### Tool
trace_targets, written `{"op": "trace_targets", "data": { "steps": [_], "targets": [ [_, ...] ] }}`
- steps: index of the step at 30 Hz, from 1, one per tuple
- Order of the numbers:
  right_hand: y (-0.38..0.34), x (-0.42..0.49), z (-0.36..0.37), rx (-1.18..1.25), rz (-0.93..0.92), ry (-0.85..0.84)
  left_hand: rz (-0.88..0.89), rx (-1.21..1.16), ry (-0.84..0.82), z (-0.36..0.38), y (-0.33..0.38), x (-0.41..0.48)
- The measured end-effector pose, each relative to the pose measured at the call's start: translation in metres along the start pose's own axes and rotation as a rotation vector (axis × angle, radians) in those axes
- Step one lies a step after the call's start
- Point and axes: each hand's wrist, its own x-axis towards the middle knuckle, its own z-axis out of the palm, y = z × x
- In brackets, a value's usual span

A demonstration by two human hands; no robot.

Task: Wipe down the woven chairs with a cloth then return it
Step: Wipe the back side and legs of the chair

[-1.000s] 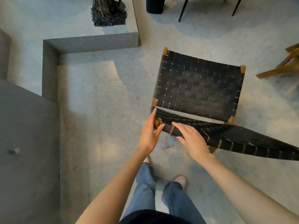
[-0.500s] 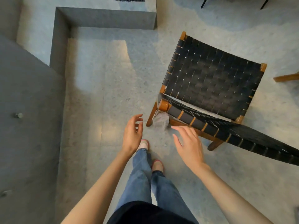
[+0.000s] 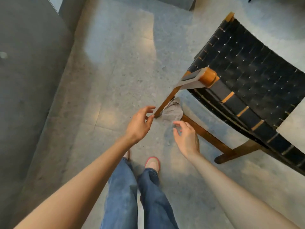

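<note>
Where it lies nr chair leg, cloth looks grey, crumpled.

Single view only: head-worn wide-angle, tilted steeply down past the person's own jeans to the stone floor. Forearms enter from the bottom edge, with left hand and right hand mid-frame, close to the lens. Woven chair is cropped at the right edge, grey wall at the left.

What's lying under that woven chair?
A crumpled grey cloth lies on the floor beside the wooden leg, which hides its edge. The woven seat covers the floor beneath it, so anything farther under cannot be seen.
</note>
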Motion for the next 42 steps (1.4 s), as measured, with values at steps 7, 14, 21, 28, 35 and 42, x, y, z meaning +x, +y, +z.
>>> {"op": "trace_targets", "data": {
  "steps": [7,14,21,28,35,42],
  "targets": [
    [0.045,0.087,0.106,-0.067,0.094,0.003,0.011,0.023,-0.043,0.025,-0.089,0.068],
    [0.120,0.194,0.202,-0.145,0.162,0.094,0.075,0.046,-0.104,0.080,-0.185,0.153],
    [0.150,0.271,0.250,0.143,0.395,0.379,0.102,0.060,-0.104,0.118,-0.245,0.218],
    [0.141,0.254,0.238,0.220,0.402,0.424,0.078,-0.002,-0.102,0.102,-0.228,0.200],
    [0.057,0.140,0.161,0.372,0.239,0.176,0.099,0.056,-0.150,0.030,-0.141,0.112],
    [-0.075,0.026,0.042,0.229,-0.119,-0.081,0.245,0.367,-0.328,-0.079,-0.031,0.035]
  ]
}}
